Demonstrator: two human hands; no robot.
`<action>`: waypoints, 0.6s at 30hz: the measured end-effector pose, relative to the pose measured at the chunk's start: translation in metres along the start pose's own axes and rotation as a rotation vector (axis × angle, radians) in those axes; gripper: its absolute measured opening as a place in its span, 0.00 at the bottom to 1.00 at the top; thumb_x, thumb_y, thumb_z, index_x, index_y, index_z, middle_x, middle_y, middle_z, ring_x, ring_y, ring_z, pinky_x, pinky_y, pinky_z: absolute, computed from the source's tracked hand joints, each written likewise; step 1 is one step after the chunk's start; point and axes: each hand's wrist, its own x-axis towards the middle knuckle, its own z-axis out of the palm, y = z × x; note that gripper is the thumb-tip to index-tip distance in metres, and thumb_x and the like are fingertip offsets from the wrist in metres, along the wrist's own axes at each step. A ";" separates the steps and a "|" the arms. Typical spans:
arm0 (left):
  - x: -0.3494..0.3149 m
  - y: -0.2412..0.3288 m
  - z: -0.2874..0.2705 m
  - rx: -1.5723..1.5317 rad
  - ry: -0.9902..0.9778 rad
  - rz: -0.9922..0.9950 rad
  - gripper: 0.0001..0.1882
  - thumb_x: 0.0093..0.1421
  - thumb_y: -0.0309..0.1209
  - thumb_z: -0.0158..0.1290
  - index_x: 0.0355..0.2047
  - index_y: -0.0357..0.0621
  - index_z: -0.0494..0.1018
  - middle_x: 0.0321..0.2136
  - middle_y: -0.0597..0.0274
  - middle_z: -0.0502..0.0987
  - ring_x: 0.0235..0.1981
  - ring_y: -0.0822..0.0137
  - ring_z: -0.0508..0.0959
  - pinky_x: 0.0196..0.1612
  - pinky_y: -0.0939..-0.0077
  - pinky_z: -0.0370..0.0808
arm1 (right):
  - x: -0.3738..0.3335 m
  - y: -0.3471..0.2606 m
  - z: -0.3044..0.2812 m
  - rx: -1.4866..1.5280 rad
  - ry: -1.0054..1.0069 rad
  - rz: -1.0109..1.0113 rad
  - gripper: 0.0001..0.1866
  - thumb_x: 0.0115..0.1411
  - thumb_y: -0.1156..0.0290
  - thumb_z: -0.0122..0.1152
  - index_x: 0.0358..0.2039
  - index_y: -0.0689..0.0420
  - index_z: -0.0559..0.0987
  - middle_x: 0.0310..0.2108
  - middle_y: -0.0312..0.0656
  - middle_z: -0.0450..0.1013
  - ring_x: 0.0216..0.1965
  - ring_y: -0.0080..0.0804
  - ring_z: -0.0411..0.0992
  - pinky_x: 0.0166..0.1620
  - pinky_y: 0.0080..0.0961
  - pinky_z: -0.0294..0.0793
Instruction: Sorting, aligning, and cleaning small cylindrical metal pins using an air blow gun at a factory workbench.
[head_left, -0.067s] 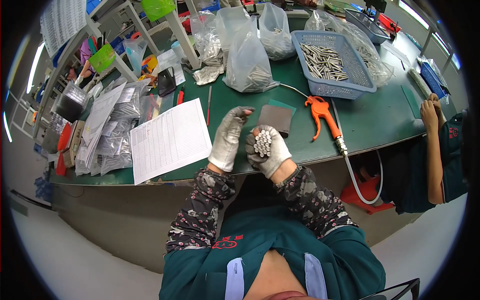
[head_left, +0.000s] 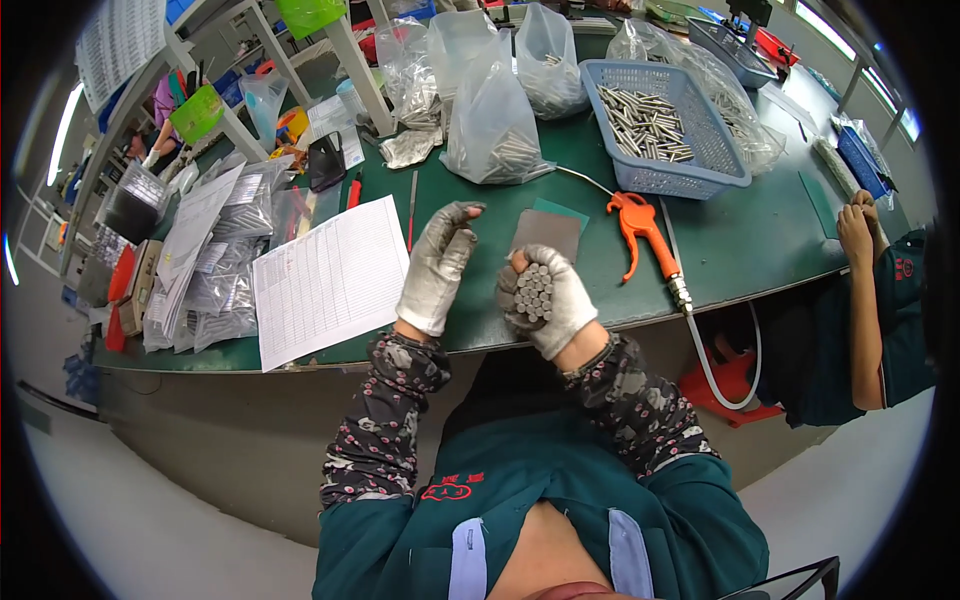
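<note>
My right hand (head_left: 566, 306), in a white glove with greyed fingers, is wrapped round a bundle of metal pins (head_left: 534, 292). Their round ends face up in a tight cluster. To its left, my left hand (head_left: 436, 268), gloved alike, is raised with fingers stretched out and nothing visible in it. A dark grey square pad (head_left: 547, 235) lies just beyond my right hand, over a green piece. An orange air blow gun (head_left: 645, 235) rests to the right. Farther back, a blue plastic basket (head_left: 690, 178) holds many loose metal pins (head_left: 643, 125).
On the left lie a printed sheet (head_left: 330, 285), bagged parts (head_left: 215, 290) and a phone (head_left: 326, 162). Clear plastic bags of pins (head_left: 495, 130) stand at the back. A white hose (head_left: 711, 365) hangs over the table's front edge. A co-worker's hands (head_left: 857, 222) are at the right.
My left hand has moved a little left, away from my right. My right hand has shifted slightly right with the pins, whose ends are tilted a little differently.
</note>
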 end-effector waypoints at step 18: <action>0.046 -0.029 0.039 0.900 -0.361 0.053 0.37 0.35 0.44 0.66 0.47 0.44 0.69 0.48 0.55 0.72 0.56 0.53 0.66 0.57 0.62 0.65 | 0.050 -0.084 -0.002 -2.491 -0.168 -1.147 0.09 0.49 0.66 0.57 0.21 0.55 0.70 0.22 0.40 0.69 0.29 0.40 0.71 0.26 0.36 0.71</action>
